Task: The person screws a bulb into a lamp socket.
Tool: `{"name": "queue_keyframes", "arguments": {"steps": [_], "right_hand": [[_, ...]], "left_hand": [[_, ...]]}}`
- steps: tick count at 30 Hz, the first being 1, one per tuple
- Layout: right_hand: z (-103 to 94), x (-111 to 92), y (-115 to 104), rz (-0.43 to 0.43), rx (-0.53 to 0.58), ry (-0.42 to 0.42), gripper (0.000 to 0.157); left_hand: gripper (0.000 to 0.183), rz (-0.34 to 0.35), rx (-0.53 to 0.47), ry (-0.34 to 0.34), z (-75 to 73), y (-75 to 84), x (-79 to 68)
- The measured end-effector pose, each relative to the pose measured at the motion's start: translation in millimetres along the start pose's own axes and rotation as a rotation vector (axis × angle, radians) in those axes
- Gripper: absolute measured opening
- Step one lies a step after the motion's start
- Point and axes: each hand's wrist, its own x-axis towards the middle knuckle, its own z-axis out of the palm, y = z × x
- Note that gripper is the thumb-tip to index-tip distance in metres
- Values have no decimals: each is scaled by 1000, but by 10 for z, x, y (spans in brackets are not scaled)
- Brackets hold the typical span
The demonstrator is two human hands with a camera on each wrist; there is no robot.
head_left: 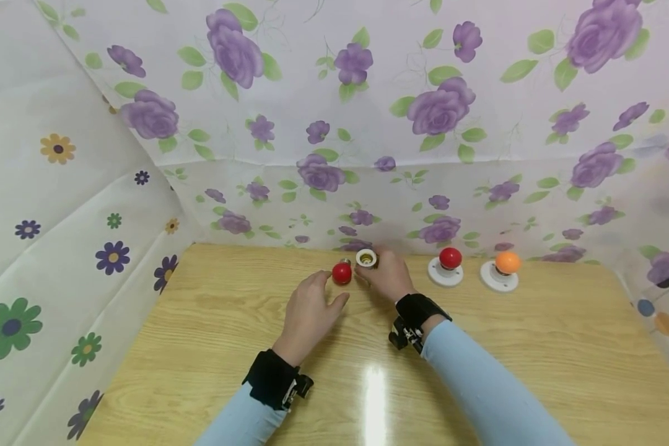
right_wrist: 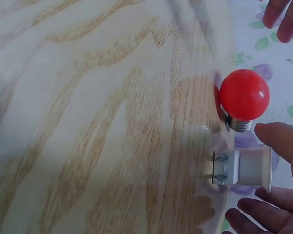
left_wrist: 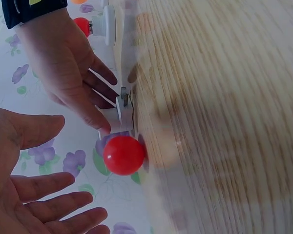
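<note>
A glossy, round red bulb (head_left: 342, 274) with a silvery screw base is seen lying on the desk (head_left: 228, 322), just beside a white two-pronged socket (right_wrist: 254, 166). The socket is flanked by the right hand (head_left: 387, 275); whether that grip is closed cannot be told. The left hand (head_left: 312, 308) is held wide, its grip unfilled. From the left wrist, the bulb's base is hidden.

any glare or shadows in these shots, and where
Head view: a bright glare streak on the near part of the table; left wrist view: a dark shadow beside the loose red bulb; right wrist view: soft reflections on the glossy table near the white socket.
</note>
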Motion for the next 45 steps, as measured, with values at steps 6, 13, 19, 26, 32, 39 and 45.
{"name": "queue_keyframes", "arguments": {"steps": [6, 13, 19, 26, 32, 39, 45], "right_hand": [[-54, -11, 39, -6, -5, -16, 42], [-203, -96, 55, -7, 49, -23, 52], [-367, -212, -1, -2, 178, -45, 48], [-512, -353, -16, -15, 330, -72, 51], [-600, -442, 6, 13, 383, -101, 52], [-657, -511, 45, 48, 393, -127, 50], [-680, -518, 83, 68, 476, -134, 51]], "left_hand": [[50, 4, 13, 0, 19, 12, 12], [51, -7, 15, -5, 17, 21, 11], [47, 1, 25, 6, 46, 10, 30], [39, 12, 4, 13, 72, 33, 68], [42, -4, 13, -5, 80, 50, 100], [51, -42, 33, -34, 127, 41, 127], [53, -67, 30, -48, 144, 56, 140]]}}
